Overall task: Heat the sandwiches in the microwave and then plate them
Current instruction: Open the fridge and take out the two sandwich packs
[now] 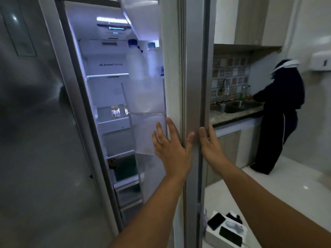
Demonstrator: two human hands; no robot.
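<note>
Left hand (171, 145): fingers straight and spread, grasping nothing, palm flat against inner edge of open fridge door (192, 86), thumb across door edge. Right hand (210, 142): fingers wrapped round outer edge of same door, fingertips hidden behind it, thumb laid along steel face.

Door bin (146, 104), just above left fingertips: two pale plastic bottles (138, 59) with blue caps, upright, side by side. Second bin (145, 136), directly behind left fingers: translucent, contents not discernible.

Fridge interior (107, 90), lit: glass shelf near top edge; small yellow-labelled package (115, 110) on middle shelf, type not discernible; drawers toward bottom edge. Sandwiches: not identifiable in any compartment.

Left fridge door (35, 122): closed.

Floor, bottom right corner: white tray (225, 230) holding dark phones. Counter, right: steel sink (234, 105), metal cup (222, 106) at its left edge, second person (279, 119) in dark clothing standing at it.
</note>
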